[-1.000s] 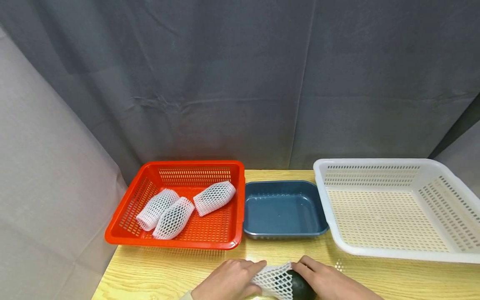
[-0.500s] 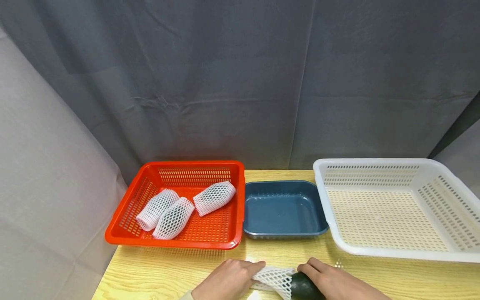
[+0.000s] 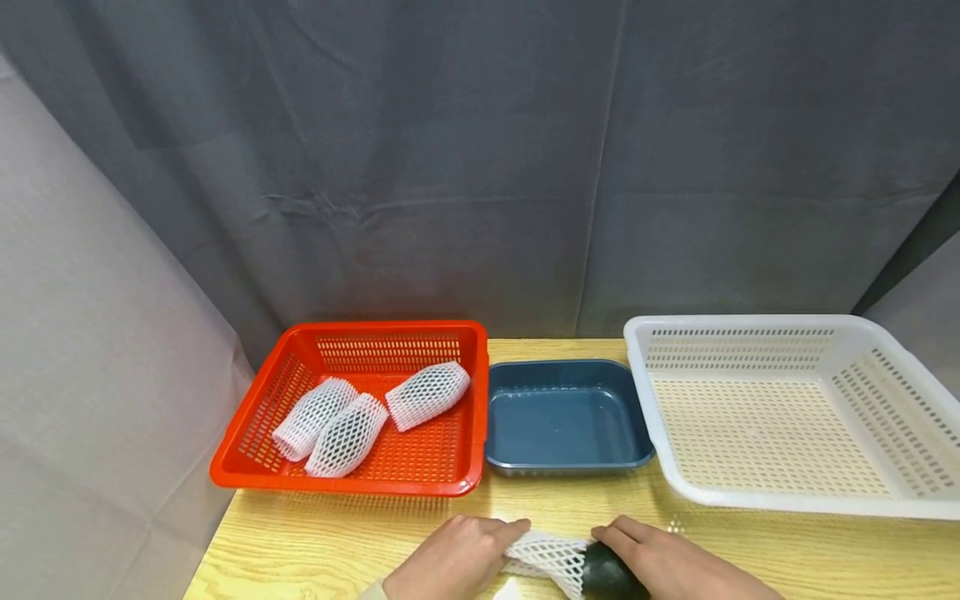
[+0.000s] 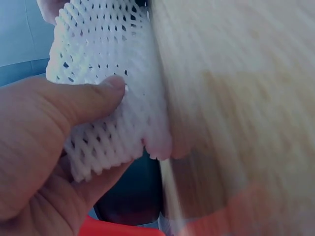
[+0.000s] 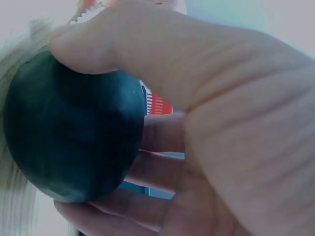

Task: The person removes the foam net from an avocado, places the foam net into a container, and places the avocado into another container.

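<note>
Dark rounded object [image 3: 606,573] clasped in right hand [image 3: 663,560], white netting [image 3: 551,554] over one end pinched in left hand [image 3: 456,557].

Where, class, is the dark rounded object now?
The dark rounded object is at the head view's bottom edge, right of centre, gripped by the right hand, its left end at the mouth of the white mesh sleeve.

Taking the dark blue tray [image 3: 567,429] as our landmark, we see a red slotted basket [image 3: 405,486] just beside it on the left, with three white-netted bundles [image 3: 427,396] lying inside. Just to the tray's right, we have a white slotted basket [image 3: 795,502]. All stand on a wood-grained bench [image 3: 270,542]. Behind the tray we see a dark grey curtain [image 3: 420,183], and well to its left a pale cloth [image 3: 90,333]
</note>
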`<state>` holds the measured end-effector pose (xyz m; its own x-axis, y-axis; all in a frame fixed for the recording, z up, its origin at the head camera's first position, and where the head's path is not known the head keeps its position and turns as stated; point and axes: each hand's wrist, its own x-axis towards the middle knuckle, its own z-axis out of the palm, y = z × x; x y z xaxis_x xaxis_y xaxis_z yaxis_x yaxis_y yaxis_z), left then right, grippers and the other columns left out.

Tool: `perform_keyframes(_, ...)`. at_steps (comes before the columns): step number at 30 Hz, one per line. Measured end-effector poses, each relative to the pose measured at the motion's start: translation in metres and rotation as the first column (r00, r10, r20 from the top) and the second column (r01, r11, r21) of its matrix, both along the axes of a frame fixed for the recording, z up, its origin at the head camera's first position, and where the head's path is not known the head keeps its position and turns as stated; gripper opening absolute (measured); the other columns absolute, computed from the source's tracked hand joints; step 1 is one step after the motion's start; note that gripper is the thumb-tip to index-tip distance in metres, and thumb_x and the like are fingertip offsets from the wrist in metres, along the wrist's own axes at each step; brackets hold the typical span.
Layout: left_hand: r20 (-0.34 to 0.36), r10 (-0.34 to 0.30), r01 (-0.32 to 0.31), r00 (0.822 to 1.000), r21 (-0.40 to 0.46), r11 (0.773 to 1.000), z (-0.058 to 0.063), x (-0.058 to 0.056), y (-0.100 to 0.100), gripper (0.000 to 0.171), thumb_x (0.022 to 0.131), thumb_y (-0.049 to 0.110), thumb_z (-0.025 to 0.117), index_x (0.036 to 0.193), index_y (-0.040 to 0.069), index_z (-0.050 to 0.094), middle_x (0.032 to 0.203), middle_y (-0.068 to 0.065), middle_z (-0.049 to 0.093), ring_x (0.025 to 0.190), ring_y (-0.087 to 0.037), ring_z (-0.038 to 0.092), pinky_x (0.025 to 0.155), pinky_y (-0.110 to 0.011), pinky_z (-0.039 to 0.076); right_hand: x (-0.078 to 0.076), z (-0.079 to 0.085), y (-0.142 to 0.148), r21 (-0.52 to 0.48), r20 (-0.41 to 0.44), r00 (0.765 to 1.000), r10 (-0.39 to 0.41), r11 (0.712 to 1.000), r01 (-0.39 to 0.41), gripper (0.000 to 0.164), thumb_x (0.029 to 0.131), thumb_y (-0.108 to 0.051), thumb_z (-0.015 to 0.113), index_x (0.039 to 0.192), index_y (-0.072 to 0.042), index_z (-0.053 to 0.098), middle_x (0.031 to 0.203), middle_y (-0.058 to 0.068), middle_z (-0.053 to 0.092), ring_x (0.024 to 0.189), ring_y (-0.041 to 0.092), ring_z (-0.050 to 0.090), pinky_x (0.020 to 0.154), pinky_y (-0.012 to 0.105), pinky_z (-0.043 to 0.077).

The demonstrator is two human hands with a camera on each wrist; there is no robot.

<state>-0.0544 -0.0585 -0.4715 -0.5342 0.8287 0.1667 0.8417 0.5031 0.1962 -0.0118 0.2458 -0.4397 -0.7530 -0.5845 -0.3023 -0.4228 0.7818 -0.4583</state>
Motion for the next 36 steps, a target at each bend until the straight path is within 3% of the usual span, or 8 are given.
perform_keyframes(9, 0.022, 0.026, -0.025, 0.999, -0.019, 0.999, 0.005, 0.001, 0.0, 0.049, 0.082, 0.009, 0.075, 0.13, 0.016, 0.069, 0.1, 0.007, 0.079, 0.082, 0.0, 0.072, 0.066, -0.013, 0.054, 0.003, 0.003, -0.003, -0.05, -0.03, 1.0, -0.009, 0.999, 0.008, 0.073, 0.085, -0.067, 0.072, 0.132, -0.013, 0.062, 0.119, -0.006, 0.066, 0.094, 0.0, 0.06, 0.075, 0.024, 0.055)
perform_keyframes(15, 0.047, 0.059, -0.057, 0.997, -0.028, 0.998, 0.009, 0.003, 0.0, 0.045, 0.084, 0.011, 0.075, 0.128, 0.015, 0.069, 0.1, 0.007, 0.079, 0.081, -0.001, 0.071, 0.066, -0.012, 0.053, 0.005, 0.003, -0.006, -0.09, -0.024, 0.999, -0.022, 0.996, 0.02, 0.069, 0.085, -0.067, 0.073, 0.129, -0.015, 0.064, 0.115, -0.012, 0.066, 0.092, -0.005, 0.056, 0.076, 0.024, 0.055)
perform_keyframes(19, 0.031, 0.064, -0.063, 0.997, -0.021, 0.998, 0.011, 0.005, 0.0, 0.044, 0.085, 0.013, 0.076, 0.129, 0.015, 0.069, 0.099, 0.006, 0.079, 0.079, -0.002, 0.07, 0.064, -0.013, 0.053, 0.007, 0.003, -0.007, -0.088, -0.079, 0.997, -0.009, 0.996, 0.002, 0.073, 0.083, -0.069, 0.073, 0.131, -0.013, 0.064, 0.118, -0.009, 0.068, 0.097, -0.003, 0.06, 0.079, 0.026, 0.057)
perform_keyframes(26, -0.001, 0.068, -0.068, 0.998, -0.01, 0.998, 0.016, 0.008, 0.003, 0.044, 0.084, 0.013, 0.075, 0.128, 0.015, 0.069, 0.097, 0.006, 0.079, 0.079, -0.002, 0.071, 0.063, -0.014, 0.053, 0.007, 0.004, -0.009, -0.029, -0.046, 0.999, -0.024, 0.999, 0.022, 0.08, 0.082, -0.071, 0.072, 0.137, -0.014, 0.062, 0.126, -0.003, 0.069, 0.107, 0.007, 0.066, 0.087, 0.032, 0.06)
perform_keyframes(31, -0.004, 0.095, -0.095, 0.995, 0.03, 0.995, 0.019, 0.008, 0.004, 0.04, 0.083, 0.009, 0.074, 0.123, 0.012, 0.072, 0.095, 0.003, 0.079, 0.08, -0.004, 0.073, 0.066, -0.015, 0.058, 0.007, 0.007, -0.008, -0.066, -0.03, 0.998, -0.047, 0.997, 0.045, 0.074, 0.079, -0.069, 0.077, 0.129, -0.015, 0.067, 0.118, -0.01, 0.072, 0.099, -0.002, 0.063, 0.081, 0.026, 0.058)
perform_keyframes(36, -0.079, 0.117, -0.112, 0.99, 0.067, 0.991, 0.025, 0.009, 0.003, 0.034, 0.082, 0.008, 0.076, 0.116, 0.011, 0.073, 0.088, 0.003, 0.077, 0.076, -0.005, 0.073, 0.064, -0.017, 0.059, 0.007, 0.009, -0.007, -0.077, 0.013, 0.998, -0.065, 0.995, 0.066, 0.072, 0.077, -0.069, 0.079, 0.127, -0.018, 0.068, 0.116, -0.013, 0.071, 0.096, -0.004, 0.06, 0.079, 0.024, 0.055)
